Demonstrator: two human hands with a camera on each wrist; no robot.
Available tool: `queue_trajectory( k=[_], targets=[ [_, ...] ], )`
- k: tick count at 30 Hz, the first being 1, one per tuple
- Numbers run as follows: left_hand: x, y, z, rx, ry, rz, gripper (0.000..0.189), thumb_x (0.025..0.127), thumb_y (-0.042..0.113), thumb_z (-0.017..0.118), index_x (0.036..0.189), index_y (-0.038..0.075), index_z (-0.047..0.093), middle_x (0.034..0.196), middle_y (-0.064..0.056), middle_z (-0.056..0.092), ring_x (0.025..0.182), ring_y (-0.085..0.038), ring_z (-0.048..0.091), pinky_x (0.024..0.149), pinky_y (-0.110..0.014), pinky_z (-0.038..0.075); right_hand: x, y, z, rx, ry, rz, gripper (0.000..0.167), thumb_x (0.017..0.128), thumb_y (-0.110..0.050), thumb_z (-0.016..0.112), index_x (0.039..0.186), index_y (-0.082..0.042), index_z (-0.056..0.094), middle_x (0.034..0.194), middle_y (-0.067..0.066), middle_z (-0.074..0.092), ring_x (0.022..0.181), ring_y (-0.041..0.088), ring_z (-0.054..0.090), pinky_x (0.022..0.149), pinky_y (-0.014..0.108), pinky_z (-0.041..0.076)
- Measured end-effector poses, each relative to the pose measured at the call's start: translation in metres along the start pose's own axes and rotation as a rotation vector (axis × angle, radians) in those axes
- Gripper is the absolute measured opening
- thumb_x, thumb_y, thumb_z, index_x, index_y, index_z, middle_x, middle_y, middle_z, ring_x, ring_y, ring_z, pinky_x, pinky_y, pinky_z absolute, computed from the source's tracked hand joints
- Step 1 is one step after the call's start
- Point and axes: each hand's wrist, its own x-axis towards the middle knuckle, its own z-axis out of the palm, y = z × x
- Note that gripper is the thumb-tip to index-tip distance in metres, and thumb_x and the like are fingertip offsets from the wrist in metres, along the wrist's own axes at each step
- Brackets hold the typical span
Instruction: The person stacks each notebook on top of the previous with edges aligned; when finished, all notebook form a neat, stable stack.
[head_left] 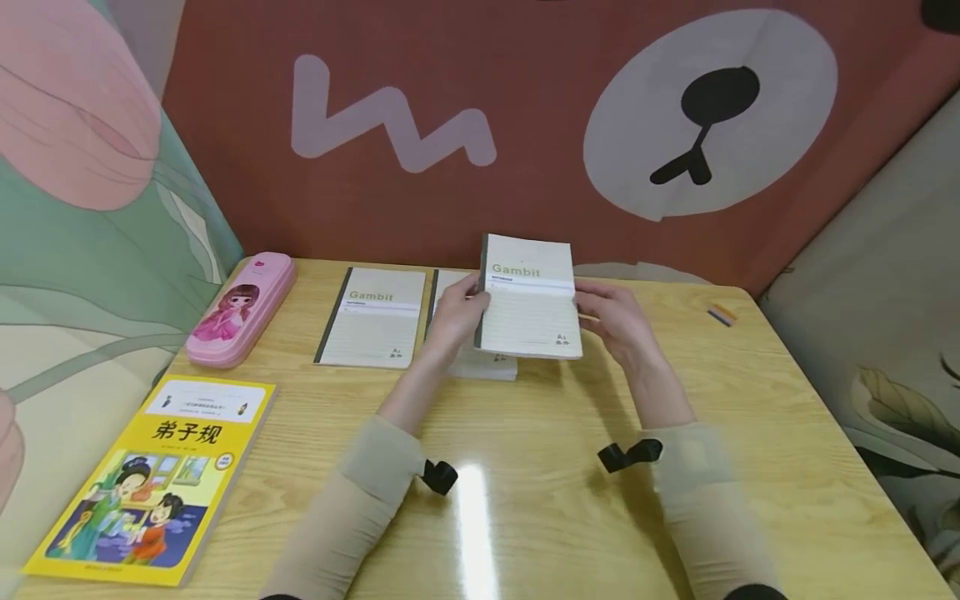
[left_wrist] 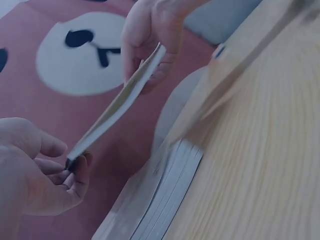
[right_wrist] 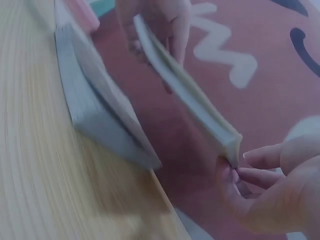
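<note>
A white "Gambit" notebook point(head_left: 529, 304) with a dark spine is held up off the table by both hands. My left hand point(head_left: 456, 315) pinches its spine edge, thumb on the cover. At the opposite edge, my right hand point(head_left: 621, 323) grips with thumb and fingers. The left wrist view shows the notebook point(left_wrist: 117, 107) edge-on between the hands. Below it lies a stack of notebooks point(head_left: 483, 367), partly hidden by the left hand and the raised notebook. Left of that stack, another Gambit notebook point(head_left: 375, 323) lies flat, cover up.
A pink pencil case point(head_left: 243, 312) sits at the back left of the wooden table point(head_left: 555, 517). In front of it is a yellow picture-cover book point(head_left: 161, 475). Small coloured sticks point(head_left: 722, 314) lie at the back right. A printed wall covering point(head_left: 525, 192) rises behind the table.
</note>
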Motion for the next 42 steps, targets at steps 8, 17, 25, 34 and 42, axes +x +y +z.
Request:
queue_trajectory(
  k=[8,17,25,34,42],
  targets=[
    [-0.006,-0.017,-0.044,0.134,0.052,0.007,0.053,0.101,0.022,0.049,0.153,0.013,0.051,0.132,-0.013,0.061,0.108,-0.026,0.055,0.085,-0.036,0.048,0.006,-0.002,0.054,0.007,-0.026,-0.028,0.046,0.104,-0.012,0.054,0.147,0.003,0.052,0.142,0.02,0.059,0.112,0.019,0.06,0.101,0.033,0.054],
    [-0.009,-0.028,-0.067,0.171,0.021,-0.103,0.059,0.103,0.028,0.047,0.16,0.015,0.039,0.15,-0.015,0.053,0.132,-0.03,0.052,0.112,-0.048,0.046,0.014,0.01,0.08,0.036,-0.076,0.01,0.045,0.103,-0.01,0.054,0.146,0.004,0.053,0.144,0.022,0.06,0.122,0.029,0.062,0.111,0.046,0.051],
    [-0.006,-0.033,-0.066,0.186,-0.04,-0.138,0.068,0.105,0.032,0.046,0.166,0.017,0.021,0.164,-0.015,0.039,0.149,-0.033,0.042,0.125,-0.052,0.034,0.023,0.02,0.083,0.04,-0.055,0.047,0.045,0.104,-0.009,0.053,0.146,0.005,0.052,0.141,0.023,0.061,0.103,0.019,0.064,0.1,0.036,0.056],
    [-0.002,-0.043,-0.06,0.2,-0.009,-0.106,0.065,0.105,0.029,0.047,0.164,0.012,0.026,0.163,-0.018,0.042,0.151,-0.033,0.041,0.126,-0.048,0.035,0.025,0.024,0.085,-0.03,-0.008,0.071,0.048,0.104,-0.012,0.053,0.149,0.002,0.05,0.144,0.02,0.06,0.107,0.02,0.063,0.102,0.038,0.055],
    [-0.002,-0.048,-0.057,0.229,-0.001,-0.068,0.062,0.105,0.027,0.046,0.161,0.006,0.031,0.161,-0.02,0.043,0.151,-0.035,0.041,0.126,-0.047,0.035,0.025,0.025,0.085,-0.053,0.01,0.059,0.048,0.105,-0.014,0.053,0.15,0.004,0.049,0.146,0.021,0.058,0.116,0.028,0.064,0.109,0.045,0.054]
  ],
)
